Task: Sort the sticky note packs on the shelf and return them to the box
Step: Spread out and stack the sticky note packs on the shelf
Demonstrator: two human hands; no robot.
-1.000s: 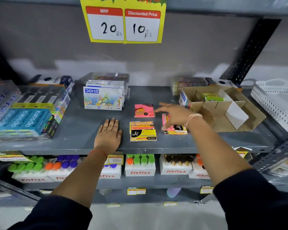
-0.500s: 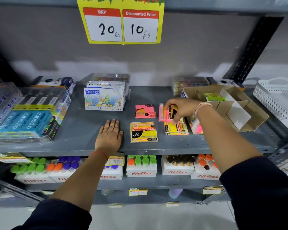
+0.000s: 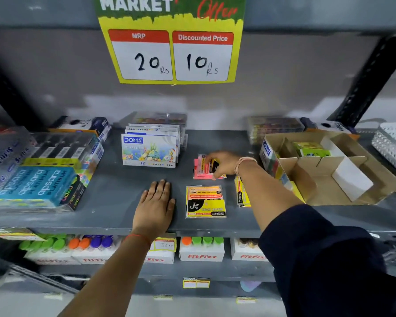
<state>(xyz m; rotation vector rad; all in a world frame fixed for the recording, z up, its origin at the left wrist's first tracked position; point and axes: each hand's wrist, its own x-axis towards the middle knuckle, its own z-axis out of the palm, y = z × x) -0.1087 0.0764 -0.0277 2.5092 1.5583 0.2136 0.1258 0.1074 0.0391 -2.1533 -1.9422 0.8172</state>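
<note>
My right hand [image 3: 223, 162] holds a pink sticky note pack [image 3: 201, 167] over another pink pack lying on the grey shelf [image 3: 114, 197]. In front of them lies a yellow and orange sticky note pack [image 3: 205, 201]. A further yellow pack [image 3: 241, 194] shows partly under my right forearm. The open cardboard box [image 3: 329, 170] stands at the right, with a green pack [image 3: 311, 149] in its back compartment. My left hand [image 3: 154, 207] rests flat on the shelf, fingers together, holding nothing.
DOMS pastel boxes [image 3: 149, 149] stand behind the packs. Pencil boxes in clear wrap [image 3: 37, 170] fill the shelf's left. A white perforated basket [image 3: 391, 143] sits at the far right. Bottles in fitfizz cartons [image 3: 201, 249] line the shelf below. A price sign [image 3: 172, 53] hangs above.
My right hand lifted a pink pack from the right-hand pile and carried it left onto the pink pack at the back. The left hand stayed flat on the shelf.
</note>
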